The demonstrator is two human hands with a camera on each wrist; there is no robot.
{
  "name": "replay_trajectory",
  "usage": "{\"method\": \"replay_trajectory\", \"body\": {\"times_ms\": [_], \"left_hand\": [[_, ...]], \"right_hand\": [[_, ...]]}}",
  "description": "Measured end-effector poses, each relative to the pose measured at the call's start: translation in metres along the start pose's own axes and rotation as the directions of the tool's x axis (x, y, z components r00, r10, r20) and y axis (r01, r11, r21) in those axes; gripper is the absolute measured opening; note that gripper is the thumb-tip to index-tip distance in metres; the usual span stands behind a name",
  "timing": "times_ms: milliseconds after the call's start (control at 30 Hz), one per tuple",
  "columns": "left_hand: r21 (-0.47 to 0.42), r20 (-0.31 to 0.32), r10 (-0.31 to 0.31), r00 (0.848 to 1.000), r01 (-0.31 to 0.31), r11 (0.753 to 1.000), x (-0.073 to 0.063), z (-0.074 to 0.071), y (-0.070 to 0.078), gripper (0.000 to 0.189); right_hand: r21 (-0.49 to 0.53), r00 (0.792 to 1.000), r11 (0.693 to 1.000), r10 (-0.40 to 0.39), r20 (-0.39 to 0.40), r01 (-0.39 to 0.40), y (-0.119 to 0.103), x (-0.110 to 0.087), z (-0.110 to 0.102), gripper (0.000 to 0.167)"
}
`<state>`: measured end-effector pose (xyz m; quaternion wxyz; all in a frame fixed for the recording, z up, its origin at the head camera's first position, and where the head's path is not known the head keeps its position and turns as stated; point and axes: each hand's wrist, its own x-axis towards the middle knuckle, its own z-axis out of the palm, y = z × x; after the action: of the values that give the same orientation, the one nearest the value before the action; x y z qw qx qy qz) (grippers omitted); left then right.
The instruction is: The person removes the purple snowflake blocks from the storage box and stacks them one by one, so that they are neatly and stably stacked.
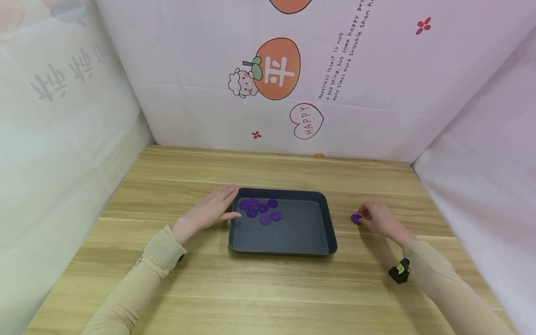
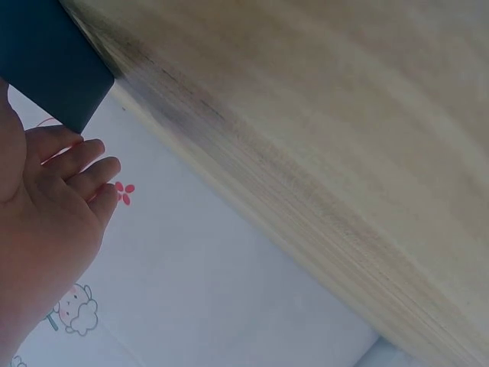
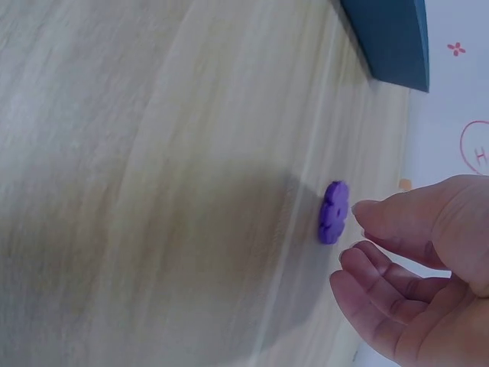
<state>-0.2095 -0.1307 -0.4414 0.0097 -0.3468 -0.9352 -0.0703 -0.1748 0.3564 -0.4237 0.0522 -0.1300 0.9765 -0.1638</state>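
Observation:
My left hand (image 1: 212,206) lies along the left side of a dark grey rectangular tray (image 1: 289,253). Its fingers touch the wall near the far left corner and its thumb reaches over the rim. In the left wrist view, the fingertips meet the tray's outer wall (image 2: 46,61). Several purple notched discs (image 1: 265,219) lie inside the tray, mostly toward its far left. To the right of the tray, my right hand (image 1: 378,220) is beside a single purple disc (image 1: 355,218) on the table. The right wrist view shows thumb and fingertips slightly apart from this disc (image 3: 334,212).
A wood-grain table (image 1: 251,298) carries the tray. White printed cloth (image 1: 201,93) stands behind it, with more cloth on both sides. A black wrist-worn device (image 1: 399,271) sits at the right cuff.

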Motion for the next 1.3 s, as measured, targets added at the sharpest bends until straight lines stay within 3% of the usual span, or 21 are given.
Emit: {"method": "replay_trajectory", "body": {"times_ms": [167,800,1300], "left_hand": [[-0.001,-0.004,0.000,1.000,0.000,1.000,0.000,-0.001,-0.001,0.080],[0.003,-0.017,0.007,1.000,-0.007,1.000,0.000,0.001,-0.002,0.079],[-0.024,0.008,-0.003,1.000,0.003,1.000,-0.001,0.001,-0.003,0.080]], "right_hand": [[-0.003,1.000,1.000,-0.001,-0.001,0.001,-0.008,0.002,-0.003,0.018],[0.009,0.982,0.988,-0.153,-0.112,0.155,-0.048,0.007,-0.004,0.015],[0.077,0.977,0.979,-0.180,-0.110,0.189,-0.080,0.014,0.001,0.019]]}}
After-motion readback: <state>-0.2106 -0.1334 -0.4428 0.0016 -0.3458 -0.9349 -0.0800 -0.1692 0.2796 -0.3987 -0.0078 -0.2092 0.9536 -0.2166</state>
